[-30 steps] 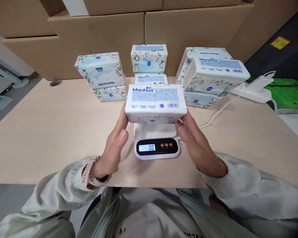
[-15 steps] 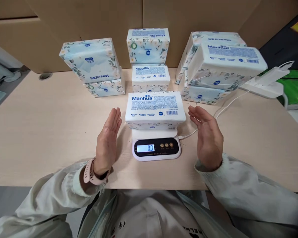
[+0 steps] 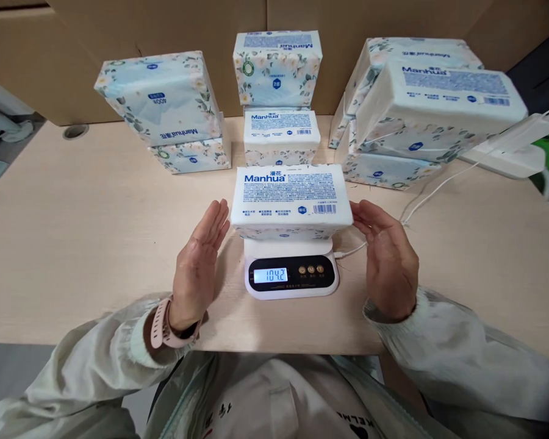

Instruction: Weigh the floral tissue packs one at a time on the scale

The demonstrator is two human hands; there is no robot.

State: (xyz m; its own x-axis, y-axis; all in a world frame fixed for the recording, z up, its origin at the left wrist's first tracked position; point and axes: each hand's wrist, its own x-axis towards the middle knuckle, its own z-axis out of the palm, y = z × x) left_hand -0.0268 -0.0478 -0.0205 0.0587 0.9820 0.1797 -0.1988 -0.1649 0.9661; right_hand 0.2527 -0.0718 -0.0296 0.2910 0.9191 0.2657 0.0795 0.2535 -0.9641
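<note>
A white tissue pack with blue print lies on a small white digital scale, whose lit display reads 104.2. The pack covers most of the weighing plate. My left hand is beside the pack's left end, fingers stretched and close to it, holding nothing. At the opposite end, my right hand is open with slightly curved fingers; its fingertips reach the pack's right edge, and I cannot tell whether they touch. A pink watch band circles my left wrist.
Behind the scale stand stacked tissue packs on the left, in the middle and on the right. A white cable runs from the scale toward a power strip. Cardboard borders the desk's back.
The display has gone from 0.0 to 104.2. My right fingertips are closer to the pack's right end. The view has shifted slightly, and the pack stays on the scale.
</note>
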